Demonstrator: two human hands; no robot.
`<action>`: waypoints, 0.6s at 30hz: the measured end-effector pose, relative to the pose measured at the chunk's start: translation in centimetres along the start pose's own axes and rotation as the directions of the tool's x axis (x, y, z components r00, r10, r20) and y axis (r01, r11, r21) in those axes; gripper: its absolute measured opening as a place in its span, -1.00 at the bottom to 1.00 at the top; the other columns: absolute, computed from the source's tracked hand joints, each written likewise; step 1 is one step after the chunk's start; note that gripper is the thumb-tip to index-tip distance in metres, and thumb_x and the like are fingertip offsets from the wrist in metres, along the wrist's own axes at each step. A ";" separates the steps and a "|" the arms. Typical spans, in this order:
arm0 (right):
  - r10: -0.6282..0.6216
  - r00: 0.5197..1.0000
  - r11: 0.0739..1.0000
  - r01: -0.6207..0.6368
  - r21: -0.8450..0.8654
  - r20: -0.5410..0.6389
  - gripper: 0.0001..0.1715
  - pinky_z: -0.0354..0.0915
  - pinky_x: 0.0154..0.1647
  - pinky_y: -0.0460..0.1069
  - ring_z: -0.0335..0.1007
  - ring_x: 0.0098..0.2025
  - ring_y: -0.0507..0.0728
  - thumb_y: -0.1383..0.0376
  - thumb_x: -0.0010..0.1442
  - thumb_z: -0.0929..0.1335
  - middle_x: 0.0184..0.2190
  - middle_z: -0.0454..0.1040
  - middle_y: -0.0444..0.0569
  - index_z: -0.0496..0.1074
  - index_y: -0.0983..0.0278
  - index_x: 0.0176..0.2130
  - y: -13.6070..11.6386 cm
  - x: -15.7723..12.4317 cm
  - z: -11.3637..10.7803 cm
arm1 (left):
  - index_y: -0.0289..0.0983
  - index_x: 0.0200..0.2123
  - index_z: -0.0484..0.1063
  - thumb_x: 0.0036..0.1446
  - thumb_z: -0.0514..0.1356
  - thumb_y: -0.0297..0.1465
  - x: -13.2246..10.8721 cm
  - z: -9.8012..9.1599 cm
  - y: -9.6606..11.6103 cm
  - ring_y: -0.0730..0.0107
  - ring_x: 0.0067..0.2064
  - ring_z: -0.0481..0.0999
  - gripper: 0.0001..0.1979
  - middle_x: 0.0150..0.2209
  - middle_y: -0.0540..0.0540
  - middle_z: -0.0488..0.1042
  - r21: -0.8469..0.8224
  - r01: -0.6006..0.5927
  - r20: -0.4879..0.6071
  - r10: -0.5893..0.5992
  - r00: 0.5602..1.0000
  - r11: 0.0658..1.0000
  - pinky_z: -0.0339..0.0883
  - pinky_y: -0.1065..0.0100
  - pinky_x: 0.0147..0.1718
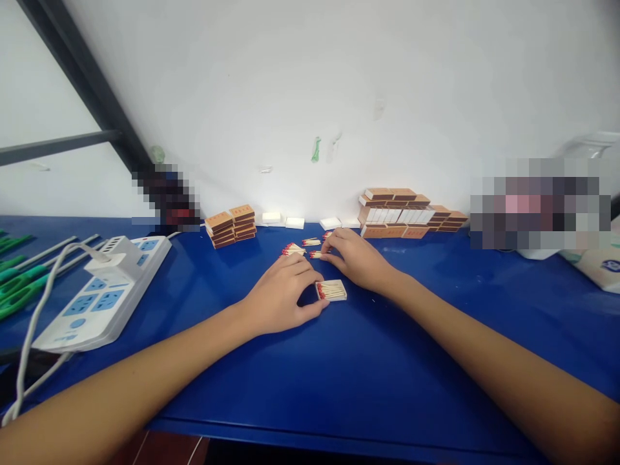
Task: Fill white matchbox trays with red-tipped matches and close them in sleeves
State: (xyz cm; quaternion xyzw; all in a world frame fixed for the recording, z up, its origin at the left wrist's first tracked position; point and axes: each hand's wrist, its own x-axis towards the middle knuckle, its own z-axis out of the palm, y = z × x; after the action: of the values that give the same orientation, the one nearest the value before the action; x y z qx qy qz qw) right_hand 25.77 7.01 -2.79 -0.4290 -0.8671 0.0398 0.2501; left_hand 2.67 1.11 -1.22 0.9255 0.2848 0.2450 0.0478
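Note:
A small white matchbox tray (333,291) lies on the blue table with a layer of red-tipped matches inside. My left hand (285,292) grips the tray's left end between thumb and fingers. Farther back, my right hand (351,256) reaches down to loose matches (316,255), its thumb and fingertips pinched at their plain ends. Another small pile of matches (293,248) sits just beyond my left hand, partly hidden by it. Behind these lies one more little group of matches (311,242).
Matchboxes are stacked at the back left (231,226) and in a larger stack (397,214) against the wall. White trays (294,223) lie between the stacks. A power strip (109,294) with a cable and green-handled tools (24,284) occupy the left side.

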 end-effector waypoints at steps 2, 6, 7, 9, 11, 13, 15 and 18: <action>0.006 1.000 1.000 -0.006 -0.007 0.014 -0.89 0.30 0.06 0.13 0.37 -0.02 0.24 0.29 0.40 0.36 -0.14 0.47 0.09 0.45 0.27 -0.22 0.0 0.0 0.0 | -0.27 -0.09 0.54 0.27 0.31 -0.22 0.0 0.0 0.0 0.16 -0.08 0.49 -0.74 -0.22 -0.11 0.56 -0.002 -0.003 -0.002 0.003 1.000 1.000 0.39 0.11 0.03; 0.021 0.999 0.999 -0.019 -0.032 0.040 -0.87 0.30 0.00 0.11 0.36 -0.08 0.23 0.29 0.40 0.35 -0.18 0.46 0.08 0.41 0.25 -0.24 0.0 -0.1 -0.1 | -0.28 -0.09 0.55 0.27 0.31 -0.22 0.0 0.0 0.0 0.18 -0.09 0.49 -0.73 -0.22 -0.10 0.55 -0.008 -0.007 -0.005 0.007 1.000 1.000 0.38 0.12 0.04; 0.025 0.999 0.999 -0.024 -0.037 0.045 -0.87 0.30 -0.02 0.11 0.36 -0.09 0.23 0.28 0.41 0.35 -0.18 0.46 0.08 0.40 0.25 -0.24 0.0 -0.1 -0.2 | -0.28 -0.09 0.55 0.27 0.31 -0.21 0.0 0.0 0.0 0.18 -0.08 0.49 -0.73 -0.22 -0.11 0.55 -0.007 -0.007 -0.003 0.007 1.000 1.000 0.38 0.12 0.04; 0.040 0.998 0.998 -0.036 -0.053 0.058 -0.86 0.30 -0.04 0.09 0.36 -0.09 0.23 0.28 0.42 0.34 -0.18 0.46 0.08 0.38 0.25 -0.25 -0.1 -0.2 -0.2 | -0.28 -0.08 0.55 0.27 0.31 -0.22 0.0 0.1 0.0 0.17 -0.08 0.49 -0.73 -0.21 -0.11 0.55 -0.005 -0.007 -0.001 0.007 1.000 1.000 0.38 0.12 0.04; 0.052 0.996 0.996 -0.047 -0.074 0.073 -0.86 0.30 -0.05 0.08 0.36 -0.10 0.22 0.29 0.42 0.34 -0.18 0.47 0.07 0.37 0.25 -0.24 -0.2 -0.2 -0.3 | -0.27 -0.09 0.55 0.27 0.31 -0.21 0.0 0.1 0.0 0.17 -0.09 0.49 -0.73 -0.22 -0.11 0.55 -0.003 -0.006 -0.002 0.006 1.000 1.000 0.38 0.12 0.04; 0.058 0.995 0.994 -0.050 -0.093 0.084 -0.88 0.30 -0.06 0.09 0.36 -0.11 0.22 0.31 0.42 0.33 -0.19 0.48 0.07 0.37 0.25 -0.23 -0.3 -0.2 -0.2 | -0.27 -0.09 0.55 0.27 0.31 -0.21 0.0 0.2 -0.1 0.16 -0.09 0.49 -0.73 -0.22 -0.11 0.55 -0.001 -0.003 -0.001 0.003 1.000 1.000 0.38 0.12 0.03; 0.060 0.995 0.993 -0.051 -0.105 0.084 -0.89 0.29 -0.05 0.10 0.36 -0.12 0.23 0.33 0.43 0.32 -0.19 0.48 0.09 0.38 0.27 -0.22 -0.2 -0.3 -0.1 | -0.27 -0.08 0.55 0.27 0.31 -0.20 0.0 0.1 -0.1 0.15 -0.08 0.49 -0.73 -0.23 -0.12 0.55 0.004 -0.001 -0.002 0.001 1.000 1.000 0.39 0.11 0.02; 0.064 0.995 0.991 -0.054 -0.119 0.078 -0.90 0.29 -0.03 0.12 0.36 -0.10 0.25 0.35 0.43 0.30 -0.18 0.47 0.11 0.38 0.27 -0.21 -0.1 -0.3 0.1 | -0.28 -0.09 0.55 0.27 0.31 -0.21 0.0 0.1 -0.1 0.15 -0.09 0.49 -0.73 -0.24 -0.11 0.56 0.009 0.001 -0.007 -0.001 1.000 1.000 0.39 0.11 0.01</action>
State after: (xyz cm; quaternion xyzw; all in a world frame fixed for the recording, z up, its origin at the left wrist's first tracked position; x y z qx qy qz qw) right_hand 25.75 6.72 -2.98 -0.4663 -0.8644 0.0139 0.1876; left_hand 2.64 1.19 -1.31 0.9246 0.2865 0.2472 0.0429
